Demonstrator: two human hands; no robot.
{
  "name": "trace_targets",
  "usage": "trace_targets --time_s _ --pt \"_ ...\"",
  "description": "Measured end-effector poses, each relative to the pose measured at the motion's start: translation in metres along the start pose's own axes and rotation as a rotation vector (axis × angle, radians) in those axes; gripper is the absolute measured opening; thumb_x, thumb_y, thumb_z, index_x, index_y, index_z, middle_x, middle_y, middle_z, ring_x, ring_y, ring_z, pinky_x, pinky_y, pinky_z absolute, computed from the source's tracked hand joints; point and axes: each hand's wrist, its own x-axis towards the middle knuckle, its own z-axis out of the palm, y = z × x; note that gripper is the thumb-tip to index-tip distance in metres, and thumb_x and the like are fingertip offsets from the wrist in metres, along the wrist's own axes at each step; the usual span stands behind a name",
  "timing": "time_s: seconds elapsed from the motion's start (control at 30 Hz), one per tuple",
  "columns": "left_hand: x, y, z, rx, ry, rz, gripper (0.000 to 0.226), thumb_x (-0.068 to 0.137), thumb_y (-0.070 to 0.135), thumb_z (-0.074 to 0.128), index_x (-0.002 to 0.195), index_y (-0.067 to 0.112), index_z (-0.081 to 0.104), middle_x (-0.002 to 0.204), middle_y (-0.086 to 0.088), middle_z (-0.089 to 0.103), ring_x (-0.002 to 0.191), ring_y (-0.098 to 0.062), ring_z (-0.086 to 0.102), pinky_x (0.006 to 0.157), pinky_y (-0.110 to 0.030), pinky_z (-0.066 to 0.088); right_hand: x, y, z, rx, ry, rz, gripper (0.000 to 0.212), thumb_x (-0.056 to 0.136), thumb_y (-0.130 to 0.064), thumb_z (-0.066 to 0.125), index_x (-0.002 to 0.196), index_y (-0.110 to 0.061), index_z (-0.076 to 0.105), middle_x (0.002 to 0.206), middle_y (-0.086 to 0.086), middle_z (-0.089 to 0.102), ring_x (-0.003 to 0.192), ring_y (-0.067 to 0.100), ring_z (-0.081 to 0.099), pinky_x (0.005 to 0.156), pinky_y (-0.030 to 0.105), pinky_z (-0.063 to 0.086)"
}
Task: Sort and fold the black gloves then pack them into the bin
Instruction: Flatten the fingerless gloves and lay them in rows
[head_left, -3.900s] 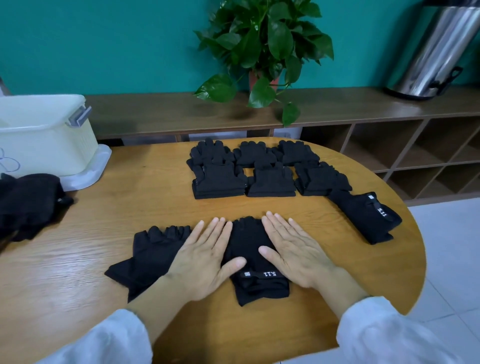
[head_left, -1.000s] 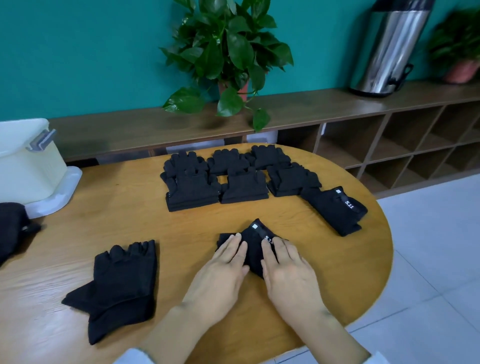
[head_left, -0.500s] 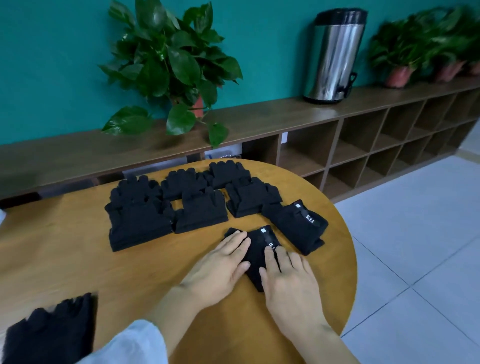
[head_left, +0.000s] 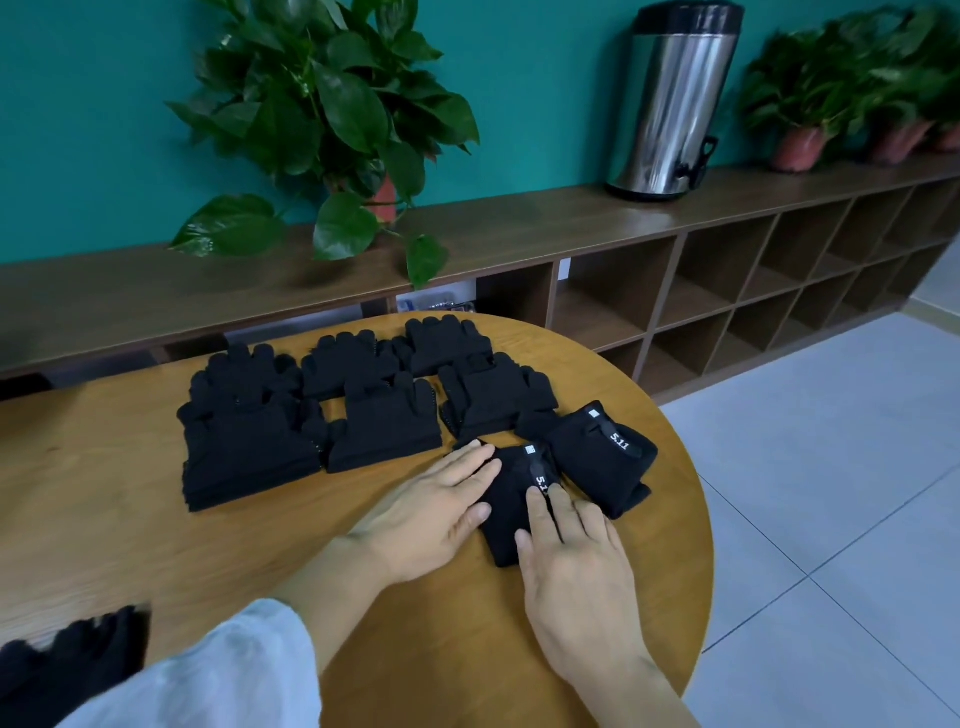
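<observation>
A folded black glove (head_left: 511, 499) with a white "5.11" tag lies on the round wooden table (head_left: 156, 545). My left hand (head_left: 431, 512) presses flat on its left edge. My right hand (head_left: 569, 558) lies flat on its near right part. Touching it on the right is a second folded tagged glove (head_left: 602, 457). Behind them several stacks of black gloves (head_left: 249, 447) sit in two rows. One unfolded glove (head_left: 67, 660) shows at the bottom left corner. The bin is out of view.
The table's curved edge (head_left: 709, 561) runs just right of the folded gloves, with tiled floor (head_left: 831, 493) beyond. A low wooden cubby shelf (head_left: 727, 291) behind the table carries a potted plant (head_left: 332, 119), a steel urn (head_left: 675, 98) and more plants.
The glove under my hands went from laid flat to folded. Both hands slid it right and back until it touches the other tagged glove. The view turned right; the bin left the frame.
</observation>
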Motion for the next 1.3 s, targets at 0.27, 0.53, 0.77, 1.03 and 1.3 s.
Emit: trace_targets --time_s 0.27,0.53,0.77,1.03,1.3 --pt "-0.056 0.028 -0.029 0.0 0.086 -0.125 0.059 0.105 0.044 0.027 0.156 0.028 0.002 0.162 0.015 -0.007 0.143 0.006 -0.015 0.12 -0.019 0.0 -0.003 0.002 -0.01 0.077 0.045 -0.003 0.051 0.098 -0.032 0.033 0.123 0.001 0.064 0.123 0.018 0.065 0.109 0.032 0.06 0.095 0.043 0.05" --pt "-0.21 0.038 -0.039 -0.022 0.21 -0.264 0.063 0.104 0.048 0.03 0.156 0.028 0.002 0.162 0.012 0.012 0.147 0.003 0.001 0.118 -0.013 0.006 -0.028 -0.04 -0.028 0.124 0.003 -0.204 0.055 0.094 -0.034 0.034 0.123 0.002 0.063 0.123 0.018 0.065 0.11 0.033 0.059 0.092 0.047 0.053" --pt "-0.321 -0.006 -0.062 0.006 0.398 -0.521 0.055 0.103 0.043 0.035 0.155 0.028 0.022 0.156 0.017 0.023 0.144 0.004 0.014 0.111 -0.008 0.01 -0.037 -0.153 -0.039 0.205 -0.143 -0.426 0.053 0.094 -0.036 0.033 0.12 -0.005 0.067 0.119 0.011 0.068 0.108 0.027 0.064 0.082 0.04 0.058" --pt "-0.367 -0.054 -0.026 -0.016 0.21 -0.58 0.095 0.079 0.08 -0.001 0.156 0.027 0.012 0.158 0.017 -0.002 0.146 0.002 -0.006 0.12 -0.019 0.006 -0.059 -0.265 -0.033 0.223 -0.434 -0.645 0.052 0.106 -0.036 0.027 0.153 -0.014 0.027 0.16 0.008 0.024 0.148 0.023 0.02 0.117 0.03 0.011" --pt "-0.345 -0.061 -0.013 0.072 0.17 -0.527 0.084 0.087 0.067 -0.003 0.157 0.023 0.009 0.16 0.008 -0.007 0.149 -0.005 -0.01 0.114 -0.016 -0.014 -0.054 -0.267 -0.014 0.095 -0.549 -0.559 0.057 0.091 -0.04 0.026 0.114 -0.017 0.072 0.121 0.006 0.068 0.112 0.018 0.065 0.093 0.031 0.051"
